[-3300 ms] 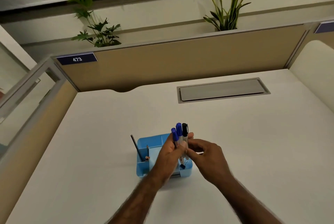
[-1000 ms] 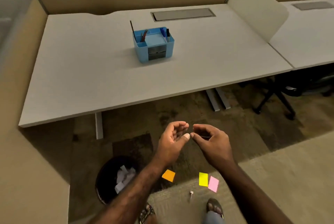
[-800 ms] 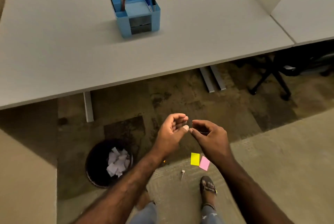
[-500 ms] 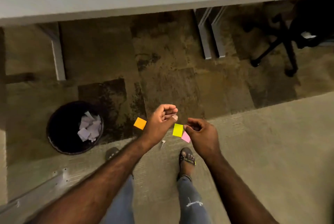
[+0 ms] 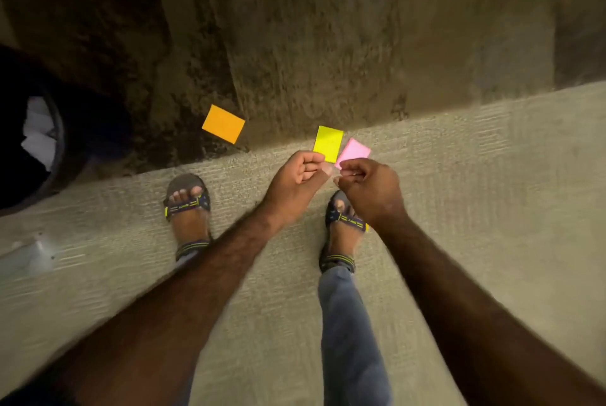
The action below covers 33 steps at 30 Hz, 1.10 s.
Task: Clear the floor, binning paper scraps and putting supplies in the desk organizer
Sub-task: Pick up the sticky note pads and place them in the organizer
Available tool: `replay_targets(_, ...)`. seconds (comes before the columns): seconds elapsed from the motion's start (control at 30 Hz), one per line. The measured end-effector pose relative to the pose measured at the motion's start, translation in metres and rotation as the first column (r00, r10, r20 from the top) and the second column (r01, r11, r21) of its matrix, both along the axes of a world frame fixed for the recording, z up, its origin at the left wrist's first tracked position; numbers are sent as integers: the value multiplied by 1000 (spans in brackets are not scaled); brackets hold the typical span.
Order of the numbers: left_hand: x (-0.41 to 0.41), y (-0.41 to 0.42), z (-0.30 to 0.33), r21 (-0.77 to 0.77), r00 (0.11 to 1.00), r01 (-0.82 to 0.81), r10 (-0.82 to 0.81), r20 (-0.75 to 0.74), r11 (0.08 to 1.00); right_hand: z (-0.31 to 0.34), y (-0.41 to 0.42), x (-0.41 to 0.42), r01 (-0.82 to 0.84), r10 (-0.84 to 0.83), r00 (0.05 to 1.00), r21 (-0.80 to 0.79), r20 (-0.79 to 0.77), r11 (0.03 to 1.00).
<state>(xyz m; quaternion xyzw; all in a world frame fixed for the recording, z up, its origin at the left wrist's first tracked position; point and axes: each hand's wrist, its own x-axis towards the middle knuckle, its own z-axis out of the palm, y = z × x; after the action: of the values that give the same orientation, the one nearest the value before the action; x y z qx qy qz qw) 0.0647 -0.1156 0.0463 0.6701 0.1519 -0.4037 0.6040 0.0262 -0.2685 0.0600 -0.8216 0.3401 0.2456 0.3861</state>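
Three sticky notes lie on the carpet. The orange note [image 5: 223,123] is on the dark carpet, the yellow note [image 5: 328,143] and the pink note [image 5: 353,150] side by side at the seam with the pale carpet. My left hand [image 5: 299,180] hovers with curled fingers at the yellow note's near corner and holds nothing. My right hand [image 5: 369,188], thumb and forefinger close together, covers the pink note's near corner; I cannot tell whether it touches the note. The black bin [image 5: 60,130] at the left edge holds white paper scraps [image 5: 39,136]. The desk organizer is out of view.
My two sandalled feet stand on the pale carpet, the left foot [image 5: 187,208] below the orange note and the right foot [image 5: 341,225] partly under my right hand. A grey metal piece [image 5: 32,254] lies at the left edge.
My view has tipped from the desk and organizer down to the floor. Both hands, free of the pens held earlier, have dropped to the yellow and pink notes. The small pin is now hidden.
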Motion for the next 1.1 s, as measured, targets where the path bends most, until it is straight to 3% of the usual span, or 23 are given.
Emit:
replay_targets(0.23, -6, 33, -98, 86, 999, -44, 46, -24, 995, -122, 18, -1, -70, 62, 991, -73, -116, 995)
replay_targets(0.57, 13, 118, -188, 273, 946, -291, 318, -62, 917, -220, 118, 64, -287, 286, 958, -68, -29, 955)
replay_targets(0.67, 20, 136, -198, 296, 915, -356, 396, -83, 886, -233, 151, 90, -439, 444, 896, -142, 4, 887)
replay_targets(0.8, 25, 151, -196, 289, 903, -378, 419, -93, 880, -252, 185, 111, -505, 517, 855, -150, 52, 850)
replay_targets(0.93, 27, 165, -193, 264, 896, -390, 430, -113, 882, -275, 206, 124, -650, 655, 752, -257, -77, 715)
replay_targets(1.1, 31, 184, -197, 262, 882, -417, 457, -114, 870, -289, 219, 143, -546, 530, 837, -296, -140, 784)
